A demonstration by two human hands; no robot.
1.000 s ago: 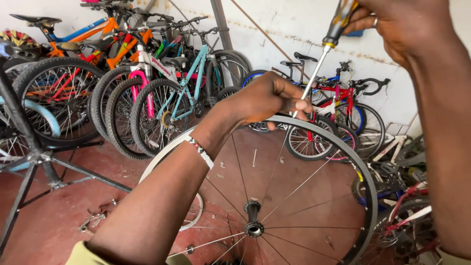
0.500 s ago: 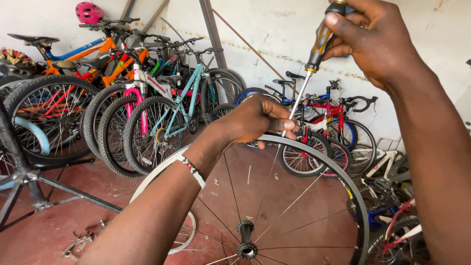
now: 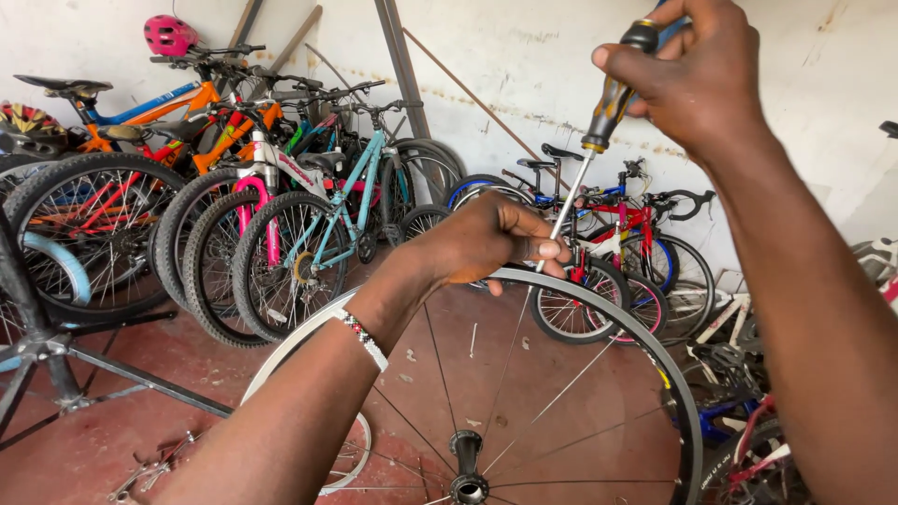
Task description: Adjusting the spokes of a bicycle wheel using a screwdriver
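Observation:
A bare bicycle wheel with a silver rim (image 3: 645, 341) and thin spokes stands upright in front of me, its hub (image 3: 468, 477) at the bottom of the view. My left hand (image 3: 486, 238) grips the top of the rim, thumb beside the screwdriver's shaft. My right hand (image 3: 697, 75) is closed on the dark, yellow-banded handle of a long screwdriver (image 3: 585, 159), held steeply with its tip down at the rim next to my left fingers. A beaded band sits on my left wrist (image 3: 363, 339).
Several bicycles (image 3: 309, 206) lean in a row against the white back wall, with a pink helmet (image 3: 170, 34) on top. Small children's bikes (image 3: 627, 243) stand behind the wheel. A metal stand (image 3: 56, 355) is at the left on a red floor.
The view has tilted so the wheel and both hands sit lower and further left in frame. The screwdriver stays at the rim by my left hand, its handle slightly turned.

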